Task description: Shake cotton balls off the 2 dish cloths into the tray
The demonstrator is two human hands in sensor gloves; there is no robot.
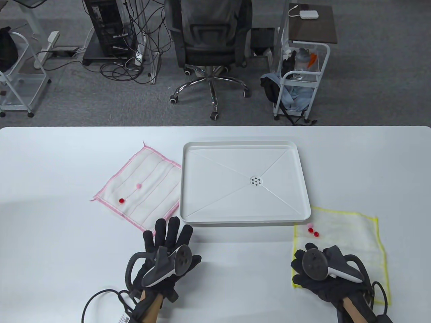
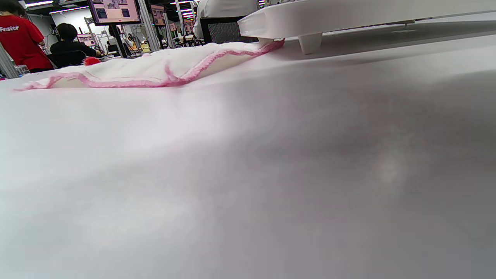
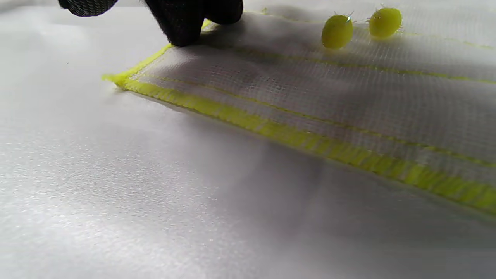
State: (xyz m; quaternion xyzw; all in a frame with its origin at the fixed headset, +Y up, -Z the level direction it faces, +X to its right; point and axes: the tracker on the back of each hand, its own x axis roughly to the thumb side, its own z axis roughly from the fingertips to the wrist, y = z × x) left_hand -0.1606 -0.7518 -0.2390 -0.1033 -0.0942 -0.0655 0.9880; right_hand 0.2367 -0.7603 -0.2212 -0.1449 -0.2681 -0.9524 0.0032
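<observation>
1. While both cloths are lying flat with balls on them, the task is only starting: the tray [image 1: 245,215] is sitting mid-table, holding nothing.
2. The left hand [image 1: 165,255] is resting on the table with fingers straight and spread, holding nothing, its fingertips reaching the near corner of the pink cloth [image 1: 141,188], which is lying left of the tray and touching its left rim.
3. The right hand [image 1: 320,269] is lying on the near left corner of the yellow cloth [image 1: 350,242], fingers curled down onto it; whether it is already pinching the fabric I cannot tell (the tracker is covering the fingers from above).
4. To do this step well, I judge each cloth is best lifted by two corners so that it is sagging into a pouch, carried over the tray, then tipped; a flat lift is risking balls rolling onto the table.
5. The pink cloth is carrying a red ball [image 1: 121,200] and a pink ball [image 1: 138,185]; the yellow cloth is carrying two red balls [image 1: 313,231] and a pale pink one near the tray's near right corner.
</observation>
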